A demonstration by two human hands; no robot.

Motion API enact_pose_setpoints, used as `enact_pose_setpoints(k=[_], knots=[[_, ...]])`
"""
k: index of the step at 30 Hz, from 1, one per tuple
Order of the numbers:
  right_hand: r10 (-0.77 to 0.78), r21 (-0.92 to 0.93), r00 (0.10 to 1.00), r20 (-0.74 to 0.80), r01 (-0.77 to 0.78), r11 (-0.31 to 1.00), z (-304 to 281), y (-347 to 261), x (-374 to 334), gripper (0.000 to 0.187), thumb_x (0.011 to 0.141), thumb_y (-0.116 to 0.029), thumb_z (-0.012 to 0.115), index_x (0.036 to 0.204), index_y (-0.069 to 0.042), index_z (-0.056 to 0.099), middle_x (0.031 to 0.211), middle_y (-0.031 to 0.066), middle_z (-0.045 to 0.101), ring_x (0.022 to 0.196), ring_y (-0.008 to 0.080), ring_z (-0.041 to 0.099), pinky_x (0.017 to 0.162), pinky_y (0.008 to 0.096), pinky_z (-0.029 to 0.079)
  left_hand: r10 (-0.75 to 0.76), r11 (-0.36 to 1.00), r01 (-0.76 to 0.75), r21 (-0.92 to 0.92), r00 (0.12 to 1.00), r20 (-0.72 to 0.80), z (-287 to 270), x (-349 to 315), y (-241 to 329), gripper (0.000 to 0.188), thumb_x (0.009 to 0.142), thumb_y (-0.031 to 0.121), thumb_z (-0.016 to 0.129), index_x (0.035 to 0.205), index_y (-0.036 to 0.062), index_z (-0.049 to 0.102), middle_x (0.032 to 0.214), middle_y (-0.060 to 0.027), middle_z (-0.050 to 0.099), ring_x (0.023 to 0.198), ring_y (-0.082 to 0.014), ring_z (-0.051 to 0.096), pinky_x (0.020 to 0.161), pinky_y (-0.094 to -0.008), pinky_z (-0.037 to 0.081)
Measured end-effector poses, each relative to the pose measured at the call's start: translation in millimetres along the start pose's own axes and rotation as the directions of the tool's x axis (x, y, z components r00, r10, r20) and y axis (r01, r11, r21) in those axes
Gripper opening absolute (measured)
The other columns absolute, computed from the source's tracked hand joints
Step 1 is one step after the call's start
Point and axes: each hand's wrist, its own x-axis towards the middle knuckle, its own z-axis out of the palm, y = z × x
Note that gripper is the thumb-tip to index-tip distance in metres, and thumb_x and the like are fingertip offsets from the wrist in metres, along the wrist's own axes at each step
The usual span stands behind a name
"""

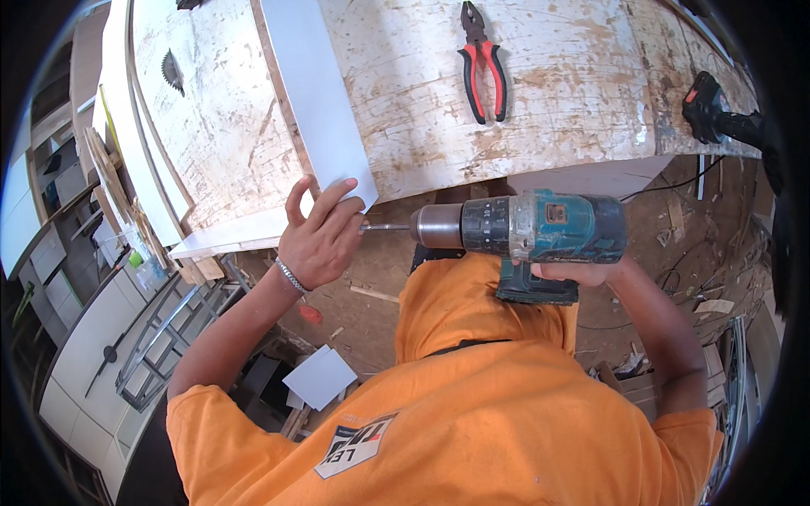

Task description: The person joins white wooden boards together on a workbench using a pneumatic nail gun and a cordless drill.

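Note:
A teal and black cordless drill (565, 228) lies sideways in front of my body, and my right hand (586, 271) is wrapped round its handle. Its thin bit (386, 227) points left, its tip hidden behind the fingers of my left hand (321, 236). That hand grips the near end of a long white board (316, 84), fingertips on its top face; the thumb is hidden. The board lies on a scuffed workbench (574, 101) and runs away from me. Farther right on the bench are pliers (483, 67) with red and black handles.
A toothed saw-blade piece (173, 72) shows at the bench's left. A second black and red cordless tool (709, 110) lies at the right edge. A metal ladder-like frame (160, 354) stands lower left, near white offcuts (321, 377). Scraps and a cable litter the dirt floor (650, 291).

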Motion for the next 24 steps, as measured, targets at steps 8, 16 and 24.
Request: enact_pose_setpoints(k=[8, 16, 24], knots=[[0.012, -0.050, 0.999, -0.035, -0.014, 0.999, 2, 17, -1, 0.041, 0.088, -0.014, 0.076, 0.127, -0.007, 0.066, 0.117, 0.0066, 0.073, 0.106, 0.0168, 0.066, 0.095, 0.0346, 0.053, -0.401, 0.901, 0.318, -0.294, 0.869, -0.289, -14, -23, -1, 0.060, 0.069, 0.023, 0.090, 0.121, 0.0066, 0.066, 0.125, -0.0150, 0.066, 0.127, -0.0349, 0.055, 0.110, -0.0506, 0.039], [0.089, 0.075, 0.994, -0.059, -0.084, 0.994, 3, -8, 0, 0.038, 0.085, -0.013, 0.079, 0.122, -0.007, 0.068, 0.111, 0.0035, 0.073, 0.088, 0.0120, 0.063, 0.079, 0.0300, 0.053, -0.135, 0.945, 0.120, -0.305, 0.990, -0.030, -17, -38, -30, 0.037, 0.070, 0.012, 0.085, 0.101, 0.0017, 0.068, 0.105, -0.0112, 0.071, 0.087, -0.0257, 0.071, 0.070, -0.0360, 0.058], [0.202, -0.209, 0.975, -0.092, -0.217, 0.954, 2, -23, -1, 0.049, 0.085, -0.031, 0.082, 0.123, -0.006, 0.066, 0.119, 0.0106, 0.070, 0.112, 0.0227, 0.064, 0.099, 0.0386, 0.052, -0.076, 0.960, 0.044, -0.277, 0.992, -0.105, -5, -39, -34, 0.035, 0.067, 0.011, 0.086, 0.095, 0.0010, 0.068, 0.102, -0.0112, 0.071, 0.081, -0.0238, 0.071, 0.064, -0.0346, 0.057]])
